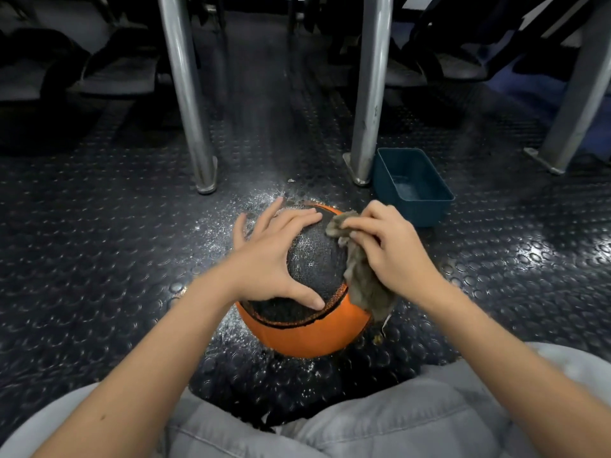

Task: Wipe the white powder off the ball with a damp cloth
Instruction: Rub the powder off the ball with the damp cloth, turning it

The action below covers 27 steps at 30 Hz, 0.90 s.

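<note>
Here the studded black rubber floor fills most of the view, with steel legs rising from it and white powder scattered round the orange-and-black ball, which sits on the floor just in front of the person's knees. Behind it to the right, beside one leg, stands a blue plastic tub with what looks like a little water inside. The left hand lies spread over the ball's textured black panel, fingers straight and apart, steadying it. The right hand has its fingers curled round a grey cloth, pressing it to the ball's upper right side while the rest hangs down the flank. Pale specks show in the panel's texture, so the wipe seems only partway done. To do it well, I judge, the left hand should brace firmly while the cloth works short strokes into the grain, then turn up unwiped faces; powder on the floor could dirty the ball again.
</note>
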Each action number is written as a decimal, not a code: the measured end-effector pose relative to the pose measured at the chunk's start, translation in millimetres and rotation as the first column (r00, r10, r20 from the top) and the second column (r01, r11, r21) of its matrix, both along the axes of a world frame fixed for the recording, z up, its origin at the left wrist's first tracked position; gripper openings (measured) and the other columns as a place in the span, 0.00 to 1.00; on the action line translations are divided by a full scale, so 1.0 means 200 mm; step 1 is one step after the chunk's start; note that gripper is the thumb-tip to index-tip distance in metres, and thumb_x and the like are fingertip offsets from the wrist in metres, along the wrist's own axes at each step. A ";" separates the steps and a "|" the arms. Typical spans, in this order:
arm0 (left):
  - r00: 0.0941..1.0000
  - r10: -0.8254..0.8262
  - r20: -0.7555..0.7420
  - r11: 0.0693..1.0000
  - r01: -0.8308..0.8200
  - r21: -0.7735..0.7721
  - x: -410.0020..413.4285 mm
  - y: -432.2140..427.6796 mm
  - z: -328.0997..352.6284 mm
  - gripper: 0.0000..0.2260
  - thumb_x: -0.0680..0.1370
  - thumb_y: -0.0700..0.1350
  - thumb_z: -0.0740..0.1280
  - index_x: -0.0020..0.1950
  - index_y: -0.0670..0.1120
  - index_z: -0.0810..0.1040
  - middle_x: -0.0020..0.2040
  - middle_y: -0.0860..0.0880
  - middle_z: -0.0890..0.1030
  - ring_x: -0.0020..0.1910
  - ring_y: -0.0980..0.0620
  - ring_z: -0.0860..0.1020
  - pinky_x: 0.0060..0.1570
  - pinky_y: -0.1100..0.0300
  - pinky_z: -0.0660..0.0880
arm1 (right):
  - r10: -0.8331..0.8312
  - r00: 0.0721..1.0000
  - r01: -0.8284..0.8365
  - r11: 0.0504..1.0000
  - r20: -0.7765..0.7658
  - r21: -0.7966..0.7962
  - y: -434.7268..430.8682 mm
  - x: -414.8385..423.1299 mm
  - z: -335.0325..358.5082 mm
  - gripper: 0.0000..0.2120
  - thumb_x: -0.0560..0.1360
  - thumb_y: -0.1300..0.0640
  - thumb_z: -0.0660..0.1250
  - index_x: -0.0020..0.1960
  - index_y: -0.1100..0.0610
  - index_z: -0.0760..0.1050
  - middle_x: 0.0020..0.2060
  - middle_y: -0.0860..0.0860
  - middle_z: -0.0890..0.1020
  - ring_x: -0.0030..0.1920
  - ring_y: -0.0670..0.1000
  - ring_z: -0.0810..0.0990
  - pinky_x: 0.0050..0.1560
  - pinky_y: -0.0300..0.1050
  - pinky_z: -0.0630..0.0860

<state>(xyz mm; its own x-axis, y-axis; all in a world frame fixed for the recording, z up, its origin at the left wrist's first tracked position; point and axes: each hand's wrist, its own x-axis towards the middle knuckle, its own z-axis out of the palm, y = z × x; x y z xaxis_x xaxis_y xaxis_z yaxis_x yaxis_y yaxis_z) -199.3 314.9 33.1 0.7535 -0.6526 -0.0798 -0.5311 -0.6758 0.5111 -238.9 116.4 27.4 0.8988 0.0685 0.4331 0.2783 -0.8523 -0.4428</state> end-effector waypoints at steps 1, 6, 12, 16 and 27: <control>1.000 0.001 0.011 1.000 -0.001 0.005 0.00 -0.01 0.00 0.53 0.54 0.69 0.73 0.74 0.64 0.51 0.73 0.68 0.51 0.69 0.68 0.32 0.68 0.43 0.28 | 0.027 0.999 -0.027 1.000 0.040 0.003 0.03 -0.07 -0.02 0.10 0.75 0.61 0.62 0.50 0.61 0.81 0.42 0.46 0.71 0.45 0.46 0.66 0.47 0.31 0.62; 1.000 -0.008 0.020 1.000 0.008 0.014 -0.01 -0.02 0.01 0.54 0.55 0.67 0.76 0.75 0.62 0.51 0.74 0.66 0.51 0.73 0.64 0.35 0.69 0.41 0.31 | 0.204 0.976 -0.194 0.973 0.080 -0.124 0.08 -0.28 -0.08 0.11 0.76 0.59 0.58 0.49 0.58 0.79 0.40 0.52 0.73 0.41 0.48 0.65 0.41 0.40 0.66; 1.000 0.009 -0.016 1.000 -0.009 0.017 0.02 0.00 0.03 0.55 0.55 0.67 0.75 0.76 0.60 0.51 0.74 0.65 0.51 0.71 0.67 0.36 0.70 0.42 0.31 | -0.028 0.999 0.028 0.999 -0.030 -0.029 -0.05 0.00 -0.02 0.11 0.76 0.62 0.62 0.52 0.60 0.81 0.40 0.54 0.73 0.43 0.52 0.68 0.42 0.38 0.62; 1.000 0.023 -0.019 0.999 -0.024 -0.031 0.00 0.01 0.00 0.53 0.54 0.68 0.71 0.75 0.63 0.51 0.73 0.67 0.51 0.68 0.69 0.35 0.70 0.44 0.29 | -0.145 0.963 0.166 0.983 -0.227 0.078 -0.16 0.15 -0.05 0.11 0.77 0.63 0.63 0.58 0.59 0.79 0.42 0.51 0.73 0.50 0.55 0.74 0.46 0.35 0.61; 0.997 0.075 0.013 0.997 -0.074 -0.033 0.02 -0.01 -0.02 0.56 0.48 0.75 0.63 0.74 0.64 0.50 0.72 0.69 0.51 0.69 0.69 0.35 0.69 0.44 0.29 | 0.139 0.982 -0.126 0.987 -0.132 0.100 0.02 0.08 0.03 0.15 0.78 0.66 0.60 0.62 0.56 0.77 0.57 0.47 0.76 0.59 0.46 0.72 0.58 0.23 0.58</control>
